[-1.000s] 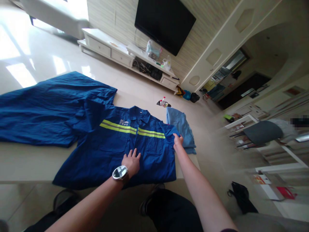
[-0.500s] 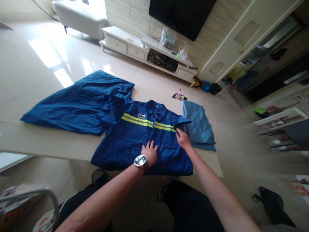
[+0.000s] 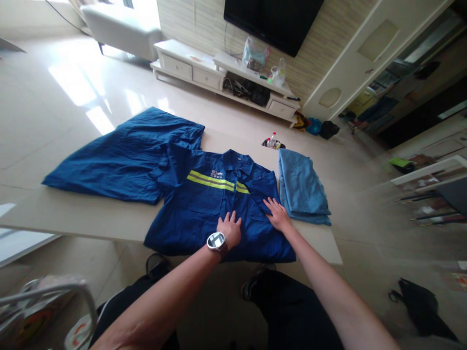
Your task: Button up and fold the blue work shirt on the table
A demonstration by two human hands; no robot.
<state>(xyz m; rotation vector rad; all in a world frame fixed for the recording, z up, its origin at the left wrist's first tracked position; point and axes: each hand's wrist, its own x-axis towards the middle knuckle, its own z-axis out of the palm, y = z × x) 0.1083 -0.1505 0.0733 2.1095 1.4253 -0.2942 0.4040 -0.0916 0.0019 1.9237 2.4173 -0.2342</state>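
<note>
A dark blue work shirt (image 3: 204,204) with a yellow-green reflective stripe lies front up on the table, its collar away from me. My left hand (image 3: 229,229), a watch at its wrist, rests on the lower front with fingers spread. On the shirt's right side my right hand (image 3: 279,216) lies flat, fingers stretched over the sleeve, which is folded inward across the chest and covers part of the stripe. Left of the shirt spreads another dark blue garment (image 3: 120,155). A folded lighter blue garment (image 3: 302,184) sits just beyond my right hand.
The pale table (image 3: 120,228) has its near edge close to my legs. Beyond it are bottles with red caps (image 3: 272,141), a white TV cabinet (image 3: 204,75) and a white sofa (image 3: 120,29). A metal tube frame (image 3: 78,291) stands at lower left.
My right hand has folded the right sleeve inward onto the shirt's chest and let go, now lying flat on it. My left hand stays on the lower front.
</note>
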